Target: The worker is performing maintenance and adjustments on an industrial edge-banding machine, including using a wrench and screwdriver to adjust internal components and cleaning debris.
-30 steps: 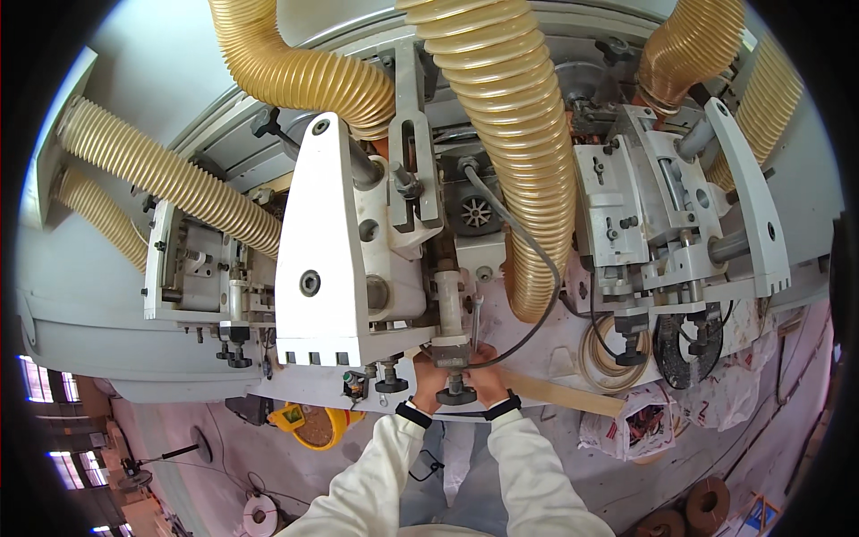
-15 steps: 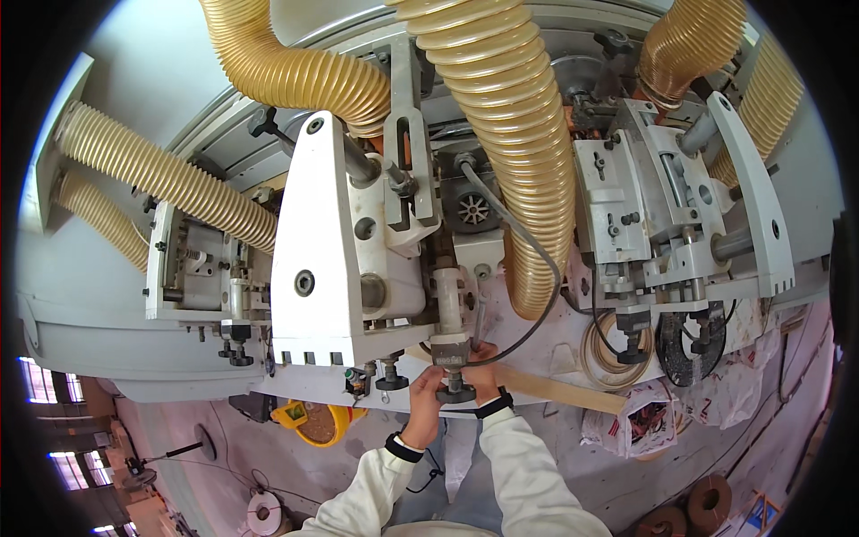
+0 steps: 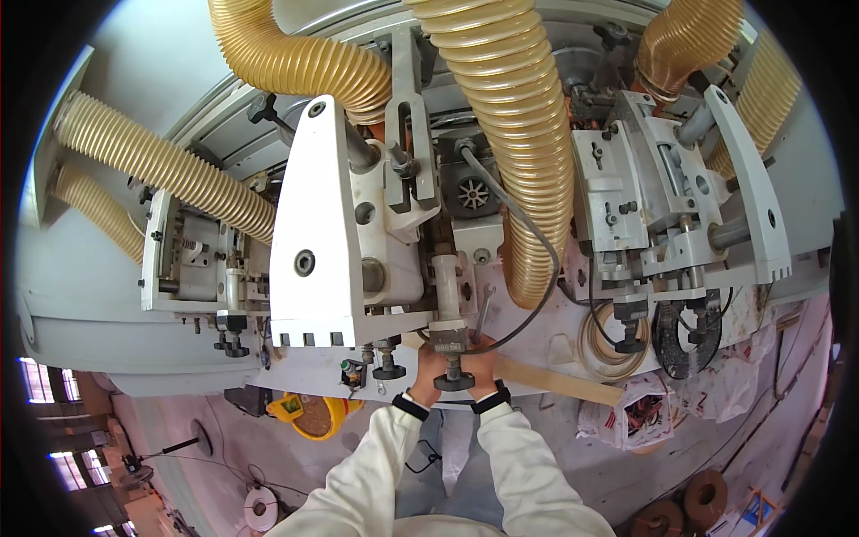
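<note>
Both my hands are under the front of the machine's middle unit, around a dark adjusting knob below a grey counter block. My left hand is just left of the knob's stem, its fingers hidden behind the block. On the other side my right hand appears closed, its fingertips partly covered. A slim metal wrench rises from the right fingers, jaw end up, beside a grey cable. A white upright plate stands left of the block.
Ribbed yellow hoses hang over the machine. Another machine unit is at right. A wooden strip and coiled tubing lie on the bench. A yellow bucket and a filled white bag stand below its front edge.
My hands have drawn in behind the counter block, hiding more of the fingers. The wrench has turned slightly, its jaw showing more clearly. The whole view has shifted a little.
</note>
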Demonstrator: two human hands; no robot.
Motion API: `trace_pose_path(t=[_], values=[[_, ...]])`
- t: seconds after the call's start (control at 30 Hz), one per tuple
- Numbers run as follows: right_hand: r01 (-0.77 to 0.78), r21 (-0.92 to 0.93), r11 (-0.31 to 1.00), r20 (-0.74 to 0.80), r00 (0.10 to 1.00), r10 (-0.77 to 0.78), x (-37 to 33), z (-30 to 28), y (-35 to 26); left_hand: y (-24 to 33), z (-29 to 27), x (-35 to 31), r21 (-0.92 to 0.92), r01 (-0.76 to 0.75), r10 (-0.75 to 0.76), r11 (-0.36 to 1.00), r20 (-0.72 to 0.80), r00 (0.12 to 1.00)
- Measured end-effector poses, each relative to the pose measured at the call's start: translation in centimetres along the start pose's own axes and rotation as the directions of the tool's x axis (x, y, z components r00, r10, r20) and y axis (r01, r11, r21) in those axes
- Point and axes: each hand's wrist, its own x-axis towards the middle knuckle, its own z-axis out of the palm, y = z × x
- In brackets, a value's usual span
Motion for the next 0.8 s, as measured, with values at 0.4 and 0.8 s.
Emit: trace_pose_path(t=[0.4, 0.8], values=[[-0.228, 0.230, 0.946, -0.062, 0.967, 0.248, -0.3, 0.4, -2.5, 1.7, 0.2, 0.5, -0.119, 0.146, -0.131, 0.982, 0.124, 0.984], [-0.042, 0.057, 0.997, -0.071, 0.996, 0.046, -0.1, -0.2, -1.5, 2.5, 1.4, -0.4, -0.002, -0.001, 0.002, 1.000, 0.168, 0.986]])
